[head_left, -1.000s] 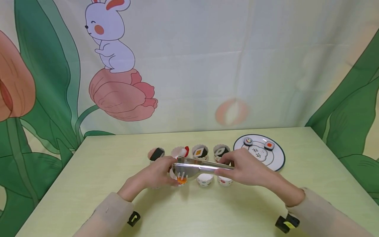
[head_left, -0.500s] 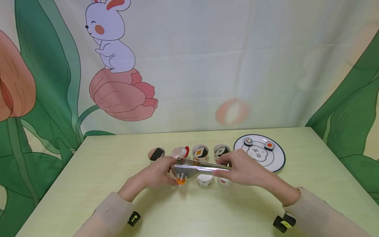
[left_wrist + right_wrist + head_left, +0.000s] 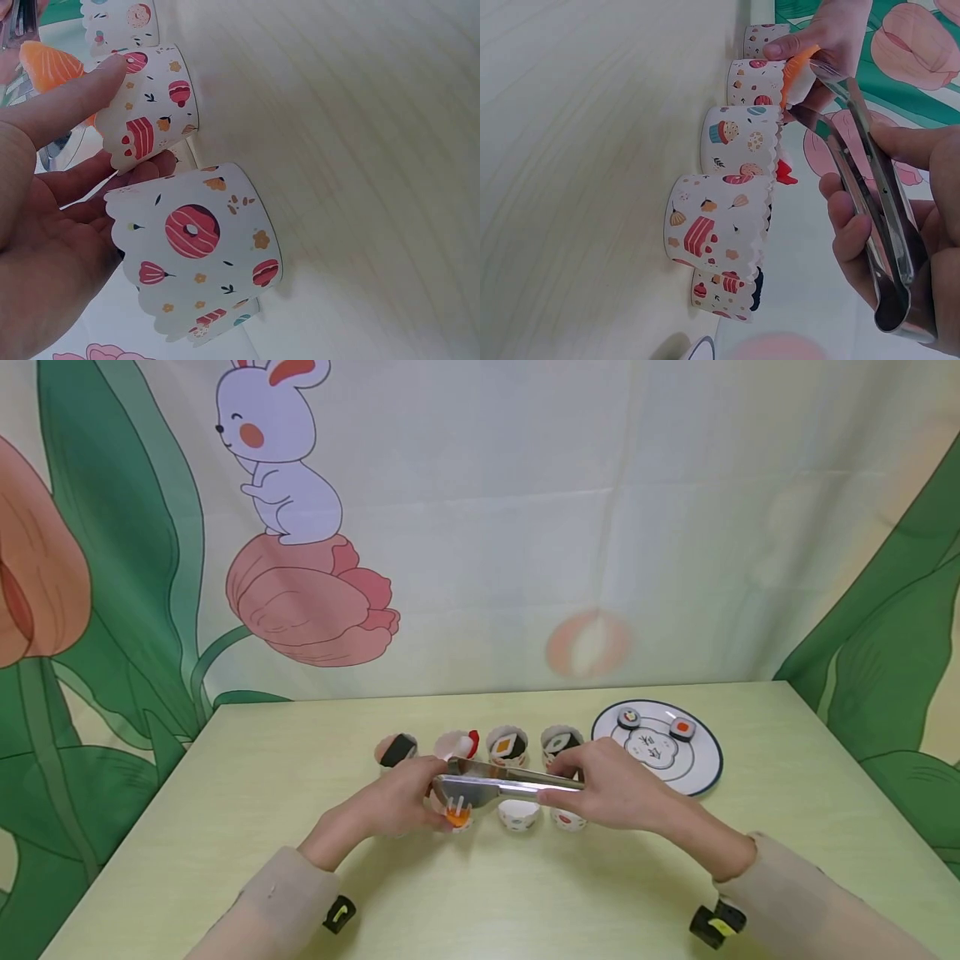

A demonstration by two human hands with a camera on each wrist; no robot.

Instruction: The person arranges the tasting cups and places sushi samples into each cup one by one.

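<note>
My left hand [image 3: 399, 795] pinches a printed paper baking cup [image 3: 150, 105], its thumb on the near wall and fingers on the other side. From the cup's mouth sticks out a toy sushi piece with an orange, white-striped top [image 3: 51, 66]. In my right hand [image 3: 615, 785] I grip metal food tongs [image 3: 877, 195], thumb on one arm and fingers on the other. The tips of the tongs are at the sushi piece in the cup; whether they clasp it is hard to tell. Another printed cup [image 3: 199, 247] stands beside my left hand.
Behind the hands, a row of cups bears toy sushi, such as one with a black band [image 3: 397, 750] and one with a yellow square [image 3: 507, 746]. Two white cups, one of them a front cup [image 3: 519, 815], stand below the tongs. A round plate [image 3: 705, 764] holds two sushi rolls at right.
My right hand and the tongs have shifted slightly left, toward the left hand. The left hand stays on its cup.
</note>
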